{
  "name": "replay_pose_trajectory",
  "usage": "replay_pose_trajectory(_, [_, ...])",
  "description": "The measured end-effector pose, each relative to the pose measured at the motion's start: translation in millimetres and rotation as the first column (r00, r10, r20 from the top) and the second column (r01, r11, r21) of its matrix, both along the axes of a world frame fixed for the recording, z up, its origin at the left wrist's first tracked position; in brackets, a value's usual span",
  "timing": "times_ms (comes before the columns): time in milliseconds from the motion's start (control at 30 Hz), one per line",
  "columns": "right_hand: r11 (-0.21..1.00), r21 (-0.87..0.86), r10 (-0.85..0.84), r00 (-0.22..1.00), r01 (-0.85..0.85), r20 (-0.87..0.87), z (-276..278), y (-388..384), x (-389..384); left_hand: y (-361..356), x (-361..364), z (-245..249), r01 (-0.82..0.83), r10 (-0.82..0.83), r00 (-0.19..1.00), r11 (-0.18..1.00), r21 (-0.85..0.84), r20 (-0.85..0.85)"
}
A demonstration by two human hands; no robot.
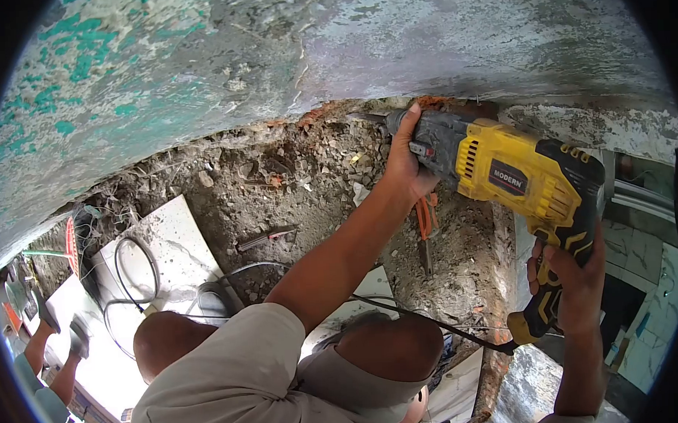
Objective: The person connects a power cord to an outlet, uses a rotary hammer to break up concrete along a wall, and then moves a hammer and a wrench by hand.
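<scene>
A yellow and black rotary hammer point(504, 174) with a "MODERN" label lies across the right side of the view, its nose toward the left. My left hand point(412, 163) wraps round its dark front end, just behind the chuck. My right hand point(573, 281) is closed round the rear handle point(544, 308); the trigger is hidden by the fingers. A bit point(367, 117) sticks out at the base of the painted wall point(392, 43), near exposed reddish brick; whether its tip touches is hard to tell. A black cord point(435, 327) runs from the handle to the left.
Rubble and soil point(323, 204) cover the strip along the wall. An orange-handled tool point(426, 219) and a metal tool point(268, 238) lie there. White tiles point(166, 234) with a looped cable point(157, 276) are at left. Another person's legs point(38, 345) show at far left.
</scene>
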State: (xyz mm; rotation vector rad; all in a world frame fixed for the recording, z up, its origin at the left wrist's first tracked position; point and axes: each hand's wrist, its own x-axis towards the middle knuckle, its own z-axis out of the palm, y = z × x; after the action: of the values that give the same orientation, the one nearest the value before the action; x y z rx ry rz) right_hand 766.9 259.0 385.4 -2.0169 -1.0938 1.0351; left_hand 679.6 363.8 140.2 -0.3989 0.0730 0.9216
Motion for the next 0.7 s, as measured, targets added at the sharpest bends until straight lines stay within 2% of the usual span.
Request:
replay_pose_trajectory(167, [1.0, -0.008, -0.02, 1.0, 0.02, -0.012, -1, -2, 2, -1, 4, -2, -0.001, -0.001, 0.998, 0.999, -0.033, -0.067])
replay_pose_trajectory(433, [0.999, 0.007, 0.034, 0.999, -0.034, -0.004, 1, 1, -4, 0, 4, -6, -0.019, 0.018, 0.999, 1.0, -0.003, -0.029])
replay_pose_trajectory(533, [1.0, 0.002, 0.002, 1.0, -0.002, 0.027, 3, 5, -8, 2, 4, -5, -0.004, 0.004, 1.0, 1.0, -0.016, 0.007])
replay_pose_trajectory(700, [1.0, 0.0, 0.025, 0.999, -0.025, 0.027, 5, 10, -3, 5, 3, 1, -0.023, 0.023, 1.0, 0.999, -0.038, -0.009])
